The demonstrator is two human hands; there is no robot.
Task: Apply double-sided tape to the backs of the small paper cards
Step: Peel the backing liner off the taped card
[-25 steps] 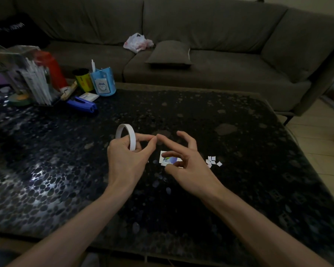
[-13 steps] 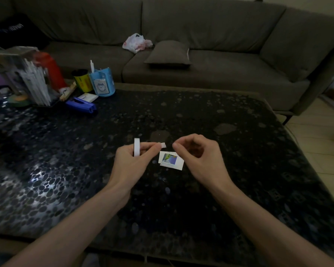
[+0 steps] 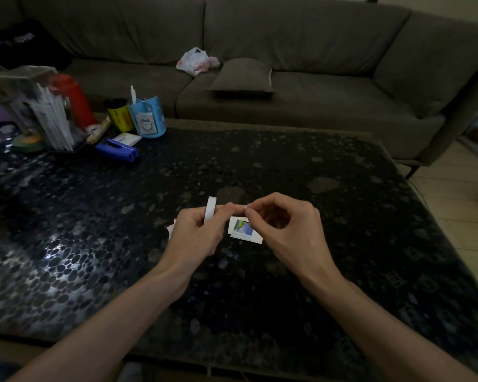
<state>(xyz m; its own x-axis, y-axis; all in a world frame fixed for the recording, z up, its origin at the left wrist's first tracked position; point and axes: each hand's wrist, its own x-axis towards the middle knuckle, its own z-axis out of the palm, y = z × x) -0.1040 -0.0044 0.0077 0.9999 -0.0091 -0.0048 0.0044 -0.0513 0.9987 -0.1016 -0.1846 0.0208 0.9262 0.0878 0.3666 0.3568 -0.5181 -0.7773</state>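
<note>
Currently, left hand [image 3: 196,232] grips the tape roll [image 3: 209,210]; right hand [image 3: 282,230] fingers [image 3: 250,213] pinch the tape end [image 3: 244,207]. Paper cards [image 3: 244,229] lie on the table [image 3: 315,244], just below the fingers.

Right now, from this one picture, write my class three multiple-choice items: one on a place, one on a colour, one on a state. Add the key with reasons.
1. Where does the stapler lie?
A. on the sofa
B. on the table, near the blue cup
C. on the floor

2. What colour is the tape roll?
A. white
B. red
C. green

3. What is the right hand doing?
A. resting flat
B. gripping the stapler
C. pinching the tape end

Key:
1. B: the stapler lies on the far left of the table, just in front of the blue cup.
2. A: the ring held in the left hand is white.
3. C: the thumb and finger pinch a small white strip beside the roll.
</note>
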